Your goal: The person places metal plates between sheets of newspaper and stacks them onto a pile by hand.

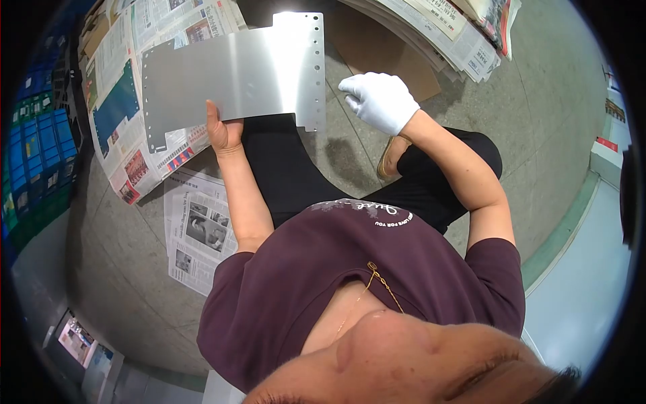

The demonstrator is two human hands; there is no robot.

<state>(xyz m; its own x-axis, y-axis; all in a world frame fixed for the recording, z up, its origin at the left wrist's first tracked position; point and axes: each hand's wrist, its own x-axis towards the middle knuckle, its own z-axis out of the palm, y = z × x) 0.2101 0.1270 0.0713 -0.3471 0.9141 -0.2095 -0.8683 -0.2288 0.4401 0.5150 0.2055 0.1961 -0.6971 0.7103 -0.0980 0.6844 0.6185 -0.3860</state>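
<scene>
A thin silver metal plate (232,77), with rows of small holes along both ends and stepped corners, lies across the upper left over a newspaper-covered stack. At its near edge, my bare left hand (225,135) grips it, thumb on top and the other fingers hidden beneath. My right hand (380,102) wears a white glove and hovers to the right of the plate, apart from it. Its fingers are curled in toward the thumb, and nothing shows between them.
Newspaper (134,165) covers the stack at left, beside blue crates (44,151). Another newspaper sheet (198,225) lies on the grey floor (134,269). Brown cardboard (377,57) and piled newspapers (464,40) are at the top. My black-trousered legs (276,158) are below the plate.
</scene>
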